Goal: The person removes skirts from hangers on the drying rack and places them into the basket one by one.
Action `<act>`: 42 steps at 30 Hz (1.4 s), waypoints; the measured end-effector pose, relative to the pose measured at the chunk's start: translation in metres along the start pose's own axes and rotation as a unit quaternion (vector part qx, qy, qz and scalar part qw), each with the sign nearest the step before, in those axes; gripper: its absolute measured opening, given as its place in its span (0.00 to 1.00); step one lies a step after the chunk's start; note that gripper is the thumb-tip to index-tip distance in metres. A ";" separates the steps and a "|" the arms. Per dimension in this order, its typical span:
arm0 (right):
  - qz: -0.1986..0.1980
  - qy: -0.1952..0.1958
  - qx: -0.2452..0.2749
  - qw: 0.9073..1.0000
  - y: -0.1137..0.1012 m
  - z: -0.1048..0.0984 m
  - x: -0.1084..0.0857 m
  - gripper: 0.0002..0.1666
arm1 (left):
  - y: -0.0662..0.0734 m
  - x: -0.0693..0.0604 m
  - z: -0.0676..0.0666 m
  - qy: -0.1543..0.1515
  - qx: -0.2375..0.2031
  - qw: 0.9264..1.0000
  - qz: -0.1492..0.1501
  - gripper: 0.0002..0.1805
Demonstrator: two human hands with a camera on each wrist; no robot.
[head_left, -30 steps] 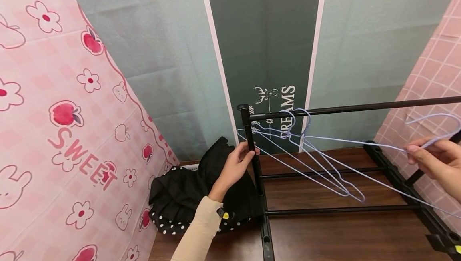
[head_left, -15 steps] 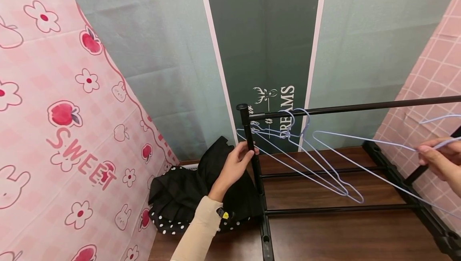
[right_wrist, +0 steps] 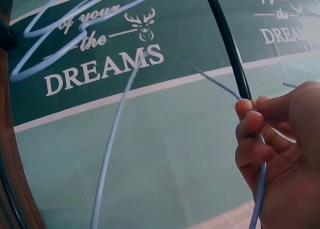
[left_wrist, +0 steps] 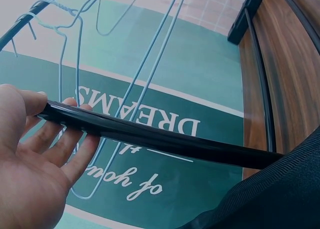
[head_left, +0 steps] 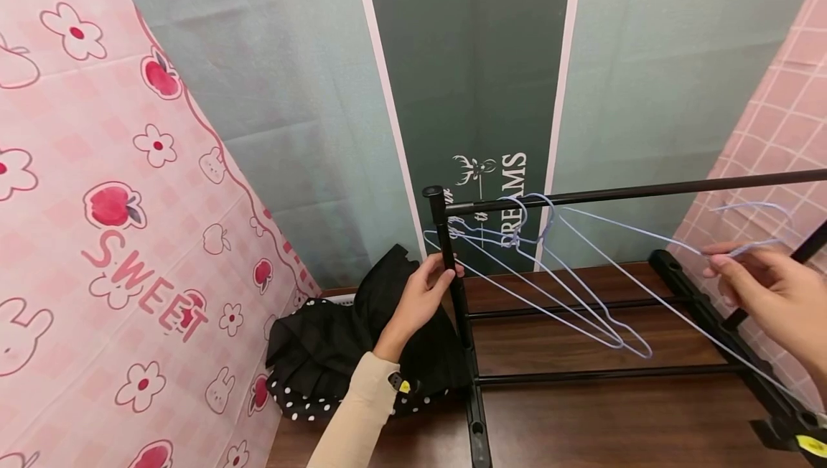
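Observation:
My left hand (head_left: 420,303) grips the upright black post (head_left: 459,314) of a clothes rack, thumb on one side and fingers curled behind, as the left wrist view also shows. My right hand (head_left: 772,285) pinches a light-blue wire hanger (head_left: 636,230) by its neck, below the hook. That hanger is held in front of the top rail (head_left: 646,190), its hook beside the rail and apart from it. Two more blue hangers (left_wrist: 65,27) hang by their hooks on the rail near the left post.
Black fabric (head_left: 362,339) with a white polka-dot part lies in a heap on the wood-look floor (head_left: 581,425), left of the rack. Lower black bars (head_left: 607,376) cross the rack's base. A pink printed curtain (head_left: 161,238) stands left; green printed cloth (head_left: 291,95) hangs behind.
My right hand with its hanger shifted slightly right, then back left and closer to the hanging hangers. The left hand stays on the post.

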State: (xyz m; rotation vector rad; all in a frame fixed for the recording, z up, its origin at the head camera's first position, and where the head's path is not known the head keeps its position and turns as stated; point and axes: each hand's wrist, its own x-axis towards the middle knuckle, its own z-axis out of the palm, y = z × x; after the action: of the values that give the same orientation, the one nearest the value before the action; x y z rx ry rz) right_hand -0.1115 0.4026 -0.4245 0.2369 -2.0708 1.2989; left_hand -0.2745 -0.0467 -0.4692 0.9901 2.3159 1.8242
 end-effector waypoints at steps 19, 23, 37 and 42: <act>0.012 -0.021 -0.143 0.990 -0.012 0.023 0.008 0.07 | -0.004 -0.002 -0.001 -0.001 0.001 1.000 0.006 0.18; 0.012 -0.030 -0.128 0.991 -0.011 0.029 0.014 0.08 | -0.004 -0.002 -0.001 -0.002 0.003 1.000 0.007 0.18; -0.025 -0.030 -0.094 0.995 0.000 0.051 0.036 0.07 | -0.004 -0.002 0.000 -0.003 -0.012 1.000 0.001 0.18; -0.012 -0.039 -0.088 0.995 0.002 0.056 0.039 0.13 | -0.004 -0.002 0.000 -0.003 -0.010 1.000 0.001 0.19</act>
State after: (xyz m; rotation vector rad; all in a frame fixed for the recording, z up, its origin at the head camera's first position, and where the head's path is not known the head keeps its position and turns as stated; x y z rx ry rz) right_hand -0.1674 0.3635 -0.4171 0.2368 -2.2265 1.0996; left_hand -0.2748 -0.0485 -0.4733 0.9941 2.2897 1.8378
